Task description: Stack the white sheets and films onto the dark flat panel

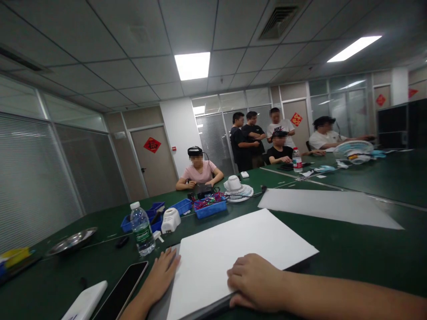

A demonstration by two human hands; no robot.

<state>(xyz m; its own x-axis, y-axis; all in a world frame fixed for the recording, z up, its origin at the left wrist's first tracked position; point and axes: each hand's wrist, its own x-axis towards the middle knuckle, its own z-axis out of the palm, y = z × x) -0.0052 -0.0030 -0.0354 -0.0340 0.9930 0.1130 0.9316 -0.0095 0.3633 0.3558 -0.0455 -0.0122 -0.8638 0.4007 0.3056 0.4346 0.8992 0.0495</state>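
A large white sheet [233, 249] lies on the dark green table [360, 258] in front of me. My left hand [160, 275] rests flat at the sheet's left edge with fingers stretched out and nothing in it. My right hand [255, 280] lies on the sheet's near right part with fingers curled under; nothing shows inside them. A black phone [122, 293] lies just left of my left hand, and a white flat box [85, 304] sits further left.
A water bottle [142, 229] stands beyond the phone, near a metal dish [71, 242], blue trays [210, 206] and white fan parts [236, 189]. A second white sheet [327, 206] lies to the right. Several people sit or stand at the far side.
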